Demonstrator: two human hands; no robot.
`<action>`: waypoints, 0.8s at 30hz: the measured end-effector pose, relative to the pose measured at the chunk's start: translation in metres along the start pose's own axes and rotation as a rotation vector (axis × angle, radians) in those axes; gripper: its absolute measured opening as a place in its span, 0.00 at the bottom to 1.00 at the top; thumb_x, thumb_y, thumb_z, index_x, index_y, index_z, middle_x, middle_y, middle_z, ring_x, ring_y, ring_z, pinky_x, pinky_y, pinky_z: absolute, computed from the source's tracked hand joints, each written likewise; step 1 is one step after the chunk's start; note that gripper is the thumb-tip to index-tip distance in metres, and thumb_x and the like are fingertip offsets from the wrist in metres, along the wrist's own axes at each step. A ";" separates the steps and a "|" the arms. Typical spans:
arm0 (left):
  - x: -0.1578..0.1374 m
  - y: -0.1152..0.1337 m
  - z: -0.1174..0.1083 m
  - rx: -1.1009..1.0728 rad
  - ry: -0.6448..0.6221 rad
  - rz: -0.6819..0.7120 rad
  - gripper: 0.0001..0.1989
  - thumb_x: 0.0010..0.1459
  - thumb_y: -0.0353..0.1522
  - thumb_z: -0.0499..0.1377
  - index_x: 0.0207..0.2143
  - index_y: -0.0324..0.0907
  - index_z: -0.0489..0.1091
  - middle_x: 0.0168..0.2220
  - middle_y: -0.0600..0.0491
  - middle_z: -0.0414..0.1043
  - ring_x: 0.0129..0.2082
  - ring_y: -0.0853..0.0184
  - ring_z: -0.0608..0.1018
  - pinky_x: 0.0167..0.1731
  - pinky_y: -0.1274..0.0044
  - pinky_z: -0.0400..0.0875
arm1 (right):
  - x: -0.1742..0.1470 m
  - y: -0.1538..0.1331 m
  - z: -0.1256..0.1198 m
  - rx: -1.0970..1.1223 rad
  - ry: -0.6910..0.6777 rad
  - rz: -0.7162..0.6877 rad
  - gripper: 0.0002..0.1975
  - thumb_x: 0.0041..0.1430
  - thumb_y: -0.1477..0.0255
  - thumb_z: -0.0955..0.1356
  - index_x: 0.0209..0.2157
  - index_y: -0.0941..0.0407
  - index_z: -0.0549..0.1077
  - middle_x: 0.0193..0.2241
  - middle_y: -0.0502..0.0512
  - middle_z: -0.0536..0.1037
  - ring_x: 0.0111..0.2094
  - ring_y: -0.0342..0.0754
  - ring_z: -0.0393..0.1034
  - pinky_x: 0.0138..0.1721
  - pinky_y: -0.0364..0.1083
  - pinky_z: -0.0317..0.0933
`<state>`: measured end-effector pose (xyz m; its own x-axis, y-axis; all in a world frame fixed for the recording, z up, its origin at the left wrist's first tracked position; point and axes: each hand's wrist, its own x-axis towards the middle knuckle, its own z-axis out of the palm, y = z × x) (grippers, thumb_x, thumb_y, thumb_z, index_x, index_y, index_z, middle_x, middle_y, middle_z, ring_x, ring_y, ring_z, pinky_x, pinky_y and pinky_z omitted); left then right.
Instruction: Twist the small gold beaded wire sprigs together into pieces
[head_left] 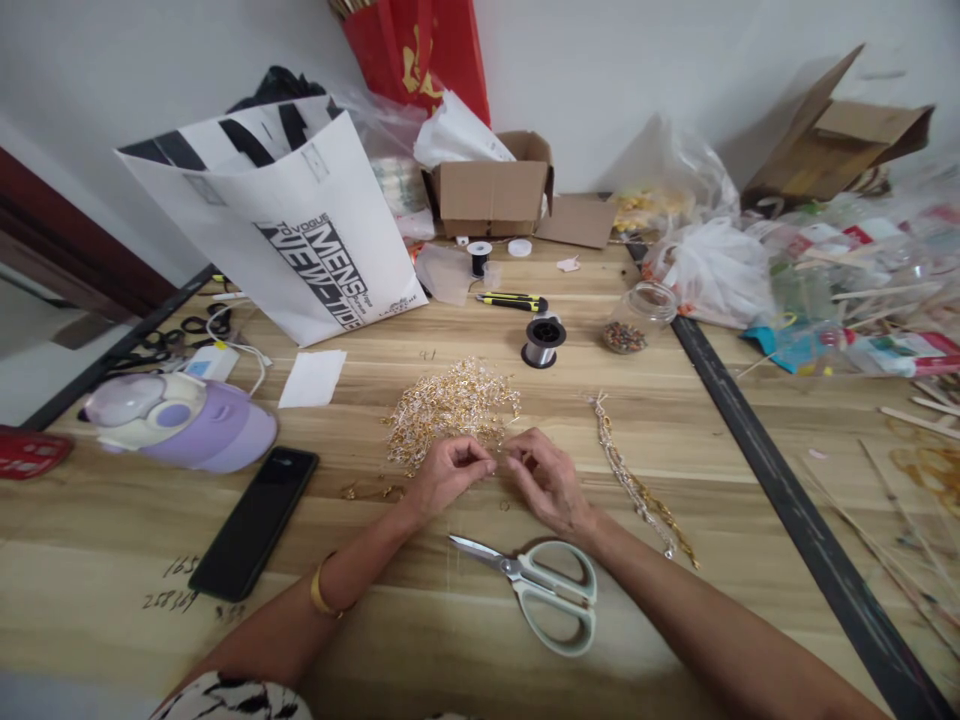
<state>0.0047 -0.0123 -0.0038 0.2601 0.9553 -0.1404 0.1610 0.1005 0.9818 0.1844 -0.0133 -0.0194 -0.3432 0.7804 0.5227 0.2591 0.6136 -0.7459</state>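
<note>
My left hand point(452, 476) pinches thumb and forefinger together at the near edge of a heap of small gold and clear beads or charms point(442, 405). Whatever lies between those fingertips is too small to make out. Just to its right, my right hand point(551, 482) has its fingers curled in toward the thumb, almost meeting the left fingertips; what it holds is also unclear. Scissors point(517, 570) with pale green handles lie in front of both hands, blades pointing left. Strung silver and gold chains point(634, 480) rest right of my right hand.
A wire spool point(543, 342), a yellow-black utility knife point(512, 301) and a jar of beads point(637, 320) stand behind the heap. At left are a phone point(255, 522), a purple bottle point(187, 415) and a white bag point(292, 220). Plastic bags point(712, 270) crowd the back right.
</note>
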 end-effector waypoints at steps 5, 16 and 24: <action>0.000 0.001 -0.001 -0.016 -0.005 -0.028 0.11 0.48 0.35 0.64 0.22 0.36 0.70 0.20 0.55 0.69 0.23 0.73 0.69 0.26 0.81 0.63 | 0.000 -0.004 -0.002 -0.016 0.048 -0.032 0.07 0.62 0.75 0.62 0.42 0.56 0.67 0.28 0.54 0.69 0.28 0.45 0.64 0.26 0.43 0.61; 0.002 -0.006 -0.002 -0.078 -0.011 -0.031 0.17 0.46 0.41 0.66 0.25 0.35 0.71 0.22 0.54 0.71 0.24 0.71 0.71 0.26 0.80 0.64 | -0.009 -0.009 0.001 -0.272 -0.134 -0.294 0.17 0.60 0.78 0.63 0.52 0.57 0.64 0.48 0.64 0.69 0.49 0.53 0.67 0.41 0.48 0.68; 0.000 0.007 -0.005 -0.115 -0.028 -0.049 0.14 0.50 0.39 0.63 0.23 0.36 0.71 0.21 0.53 0.72 0.23 0.72 0.72 0.29 0.79 0.68 | -0.006 -0.001 0.001 -0.103 0.125 -0.065 0.15 0.60 0.79 0.62 0.48 0.54 0.64 0.52 0.64 0.63 0.35 0.45 0.69 0.26 0.43 0.66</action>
<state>0.0012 -0.0104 0.0033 0.2819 0.9404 -0.1903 0.0639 0.1795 0.9817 0.1854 -0.0193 -0.0221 -0.2486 0.7438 0.6205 0.3335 0.6671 -0.6661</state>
